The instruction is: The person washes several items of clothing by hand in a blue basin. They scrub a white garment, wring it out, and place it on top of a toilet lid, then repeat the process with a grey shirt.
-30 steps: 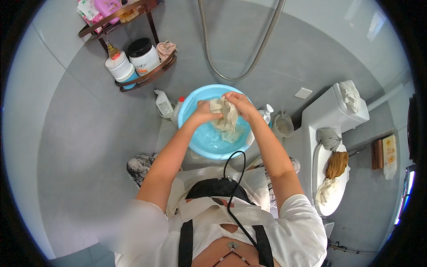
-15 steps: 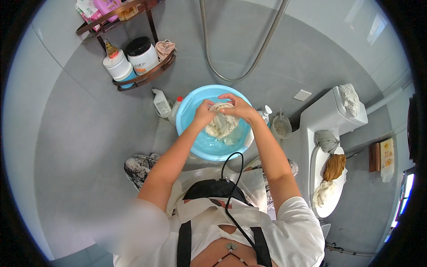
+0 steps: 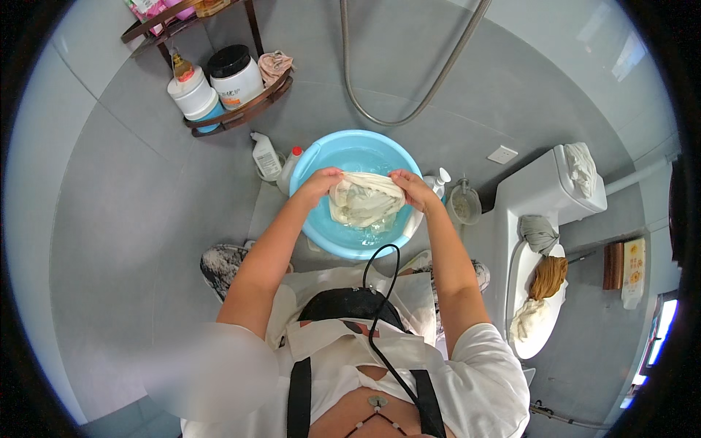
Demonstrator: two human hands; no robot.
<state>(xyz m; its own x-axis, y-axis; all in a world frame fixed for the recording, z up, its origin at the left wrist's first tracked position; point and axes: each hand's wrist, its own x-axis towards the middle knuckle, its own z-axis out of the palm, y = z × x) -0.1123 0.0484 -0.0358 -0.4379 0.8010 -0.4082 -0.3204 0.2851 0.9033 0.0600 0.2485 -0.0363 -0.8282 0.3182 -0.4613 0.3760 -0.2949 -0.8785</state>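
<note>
A wet cream cloth [image 3: 364, 203] hangs stretched between both my hands over a light blue basin [image 3: 328, 155] of water on the grey floor. My left hand [image 3: 321, 182] grips the cloth's left end, and my right hand [image 3: 409, 186] grips its right end. The cloth's lower part sags toward the water. Both forearms reach forward from the lower edge.
A corner rack [image 3: 241, 109] with jars and bottles stands at the back left. Two spray bottles [image 3: 266, 155] sit beside the basin. A toilet [image 3: 544, 219] with rolled cloths on it is at the right. A shower hose [image 3: 409, 109] hangs on the wall.
The cloth was bunched between my hands over the basin; now my hands have drawn apart and spread it out wide.
</note>
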